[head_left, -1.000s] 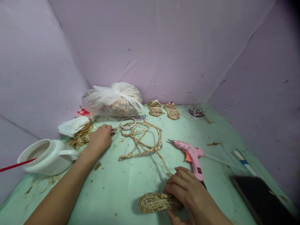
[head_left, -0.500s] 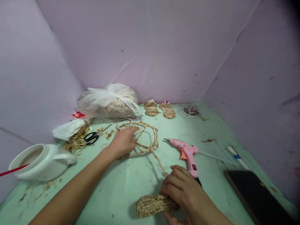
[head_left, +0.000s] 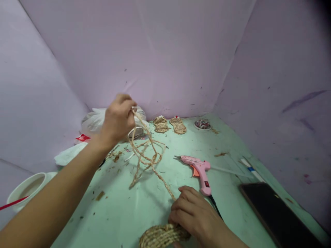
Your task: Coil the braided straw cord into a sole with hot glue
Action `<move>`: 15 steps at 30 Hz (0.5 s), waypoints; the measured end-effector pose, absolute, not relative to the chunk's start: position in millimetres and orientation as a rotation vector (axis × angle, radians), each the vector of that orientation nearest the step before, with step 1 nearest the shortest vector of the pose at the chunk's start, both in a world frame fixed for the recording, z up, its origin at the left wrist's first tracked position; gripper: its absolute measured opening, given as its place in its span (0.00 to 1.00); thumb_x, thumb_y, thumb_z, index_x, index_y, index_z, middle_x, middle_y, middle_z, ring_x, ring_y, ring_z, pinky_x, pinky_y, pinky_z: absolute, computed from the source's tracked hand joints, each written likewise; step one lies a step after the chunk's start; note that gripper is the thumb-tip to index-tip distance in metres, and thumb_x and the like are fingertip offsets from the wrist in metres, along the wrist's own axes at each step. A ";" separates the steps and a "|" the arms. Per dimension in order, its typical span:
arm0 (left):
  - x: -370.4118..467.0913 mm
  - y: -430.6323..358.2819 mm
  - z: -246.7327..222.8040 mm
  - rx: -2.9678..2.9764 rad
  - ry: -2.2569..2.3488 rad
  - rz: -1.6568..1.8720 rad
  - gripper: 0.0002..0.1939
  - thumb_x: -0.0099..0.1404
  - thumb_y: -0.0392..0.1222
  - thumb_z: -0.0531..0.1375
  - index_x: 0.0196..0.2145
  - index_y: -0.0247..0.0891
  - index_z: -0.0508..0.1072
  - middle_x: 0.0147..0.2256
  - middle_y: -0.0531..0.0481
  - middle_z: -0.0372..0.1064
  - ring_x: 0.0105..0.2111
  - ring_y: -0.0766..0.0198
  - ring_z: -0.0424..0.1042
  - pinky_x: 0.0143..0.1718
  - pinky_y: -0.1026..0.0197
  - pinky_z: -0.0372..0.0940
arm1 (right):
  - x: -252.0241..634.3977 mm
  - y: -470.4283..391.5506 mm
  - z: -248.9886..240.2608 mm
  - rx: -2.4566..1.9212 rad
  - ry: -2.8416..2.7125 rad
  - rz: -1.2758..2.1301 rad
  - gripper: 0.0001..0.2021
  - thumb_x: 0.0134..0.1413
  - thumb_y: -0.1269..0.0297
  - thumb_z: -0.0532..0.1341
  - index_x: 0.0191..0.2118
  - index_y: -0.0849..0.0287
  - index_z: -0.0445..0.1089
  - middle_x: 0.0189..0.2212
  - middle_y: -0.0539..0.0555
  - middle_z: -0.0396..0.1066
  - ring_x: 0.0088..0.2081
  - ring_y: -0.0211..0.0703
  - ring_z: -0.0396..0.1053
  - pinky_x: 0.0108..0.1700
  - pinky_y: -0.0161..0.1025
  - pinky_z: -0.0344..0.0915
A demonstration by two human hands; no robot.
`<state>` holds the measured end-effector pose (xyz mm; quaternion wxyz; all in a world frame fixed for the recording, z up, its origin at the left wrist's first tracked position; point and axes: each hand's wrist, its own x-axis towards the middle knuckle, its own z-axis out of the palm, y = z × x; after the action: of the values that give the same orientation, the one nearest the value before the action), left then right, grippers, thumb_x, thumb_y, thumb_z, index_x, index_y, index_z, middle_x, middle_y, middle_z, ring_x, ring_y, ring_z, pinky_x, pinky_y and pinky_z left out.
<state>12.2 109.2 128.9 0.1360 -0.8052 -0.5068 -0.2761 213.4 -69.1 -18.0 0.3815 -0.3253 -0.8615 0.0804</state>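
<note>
My left hand [head_left: 120,117], raised above the table toward the back left, is closed on a braided straw cord [head_left: 152,163]. Loops of the cord hang below that hand, and one strand runs down to my right hand [head_left: 190,212]. At the front edge of the view, my right hand grips a coiled braid piece [head_left: 162,237], an oblong of cord wound in tight rows. Part of this piece is covered by the fingers and cut off by the frame. A pink glue gun [head_left: 198,168] lies just beyond my right hand.
Two small woven soles [head_left: 178,125] lie at the back beside a dish of beads [head_left: 202,124]. A plastic bag [head_left: 94,120] and a white pot [head_left: 28,187] stand left. A dark phone-like slab [head_left: 279,213] lies right. Straw scraps litter the table [head_left: 108,213].
My left hand has lifted from the table, up and to the left, pulling the cord loops up with it. My right hand stays on the coiled piece. The view has shifted slightly.
</note>
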 end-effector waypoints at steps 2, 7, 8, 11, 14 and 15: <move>16.3 110.9 147.7 -2.252 -1.149 -0.943 0.17 0.65 0.33 0.49 0.51 0.36 0.64 0.58 0.47 0.53 0.58 0.60 0.53 0.57 0.56 0.54 | 212.3 -69.7 -16.4 -0.817 -2.170 0.205 0.06 0.45 0.64 0.61 0.32 0.56 0.66 0.25 0.47 0.69 0.28 0.38 0.62 0.41 0.43 0.59; 16.1 120.6 141.8 -2.580 -1.149 -0.519 0.38 0.54 0.26 0.50 0.63 0.40 0.47 0.65 0.47 0.41 0.60 0.56 0.53 0.55 0.55 0.57 | 208.2 -70.1 -18.1 -0.855 -2.081 0.215 0.08 0.42 0.65 0.62 0.32 0.57 0.66 0.25 0.49 0.69 0.29 0.39 0.62 0.39 0.42 0.60; 13.8 119.2 134.8 -2.586 -1.185 -0.487 0.38 0.55 0.26 0.49 0.62 0.41 0.48 0.65 0.47 0.43 0.59 0.56 0.55 0.54 0.55 0.58 | 207.2 -69.8 -19.5 -0.869 -2.070 0.223 0.09 0.41 0.66 0.62 0.32 0.57 0.66 0.25 0.49 0.69 0.29 0.40 0.62 0.39 0.42 0.59; 6.6 104.4 111.4 -2.551 -1.372 -0.526 0.26 0.61 0.31 0.46 0.57 0.35 0.59 0.58 0.44 0.58 0.56 0.57 0.60 0.53 0.56 0.57 | 204.6 -69.5 -24.5 -0.898 -2.078 0.263 0.09 0.39 0.66 0.63 0.32 0.57 0.67 0.26 0.49 0.69 0.29 0.40 0.62 0.37 0.40 0.59; 6.2 78.7 85.5 -2.713 -1.412 -0.273 0.14 0.63 0.40 0.50 0.37 0.37 0.74 0.35 0.48 0.74 0.36 0.61 0.72 0.37 0.62 0.64 | 203.3 -69.9 -28.8 -0.890 -2.119 0.295 0.10 0.37 0.65 0.64 0.31 0.57 0.67 0.25 0.49 0.69 0.29 0.40 0.61 0.35 0.39 0.58; 8.3 69.7 75.9 -2.790 -1.390 -0.156 0.11 0.60 0.42 0.53 0.33 0.40 0.75 0.30 0.51 0.74 0.31 0.63 0.72 0.32 0.64 0.63 | 203.1 -70.1 -29.4 -0.884 -2.135 0.307 0.10 0.36 0.65 0.64 0.30 0.58 0.67 0.25 0.49 0.69 0.29 0.40 0.60 0.34 0.39 0.58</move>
<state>8.3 69.7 75.9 0.0102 -0.8938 -0.4455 -0.0501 203.1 -70.1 -29.4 0.3943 -0.3483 -0.8418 0.1209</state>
